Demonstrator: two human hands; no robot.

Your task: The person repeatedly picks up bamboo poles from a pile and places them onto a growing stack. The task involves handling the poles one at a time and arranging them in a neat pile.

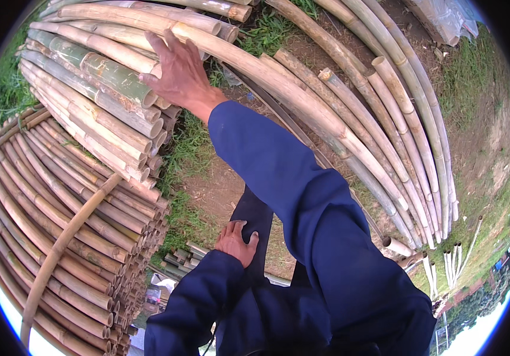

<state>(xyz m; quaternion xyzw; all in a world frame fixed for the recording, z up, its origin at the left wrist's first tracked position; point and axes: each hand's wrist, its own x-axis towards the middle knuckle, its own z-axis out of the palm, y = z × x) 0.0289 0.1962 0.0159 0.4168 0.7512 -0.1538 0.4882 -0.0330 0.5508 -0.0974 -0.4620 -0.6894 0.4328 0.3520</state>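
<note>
on the stacked bamboo poles (94,113), right hand (179,74) lies flat, fingers spread, gripping nothing; left hand (235,242) rests open on the person's thigh (261,216).

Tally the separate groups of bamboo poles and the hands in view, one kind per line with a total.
Stacked bamboo bundles at left: 2, an upper stack under the right hand and a lower stack
Loose spread of long bamboo poles on the ground at right: 1
Hands: 2, the right hand on the poles, the left hand on the person's own leg
Total: 5
</note>
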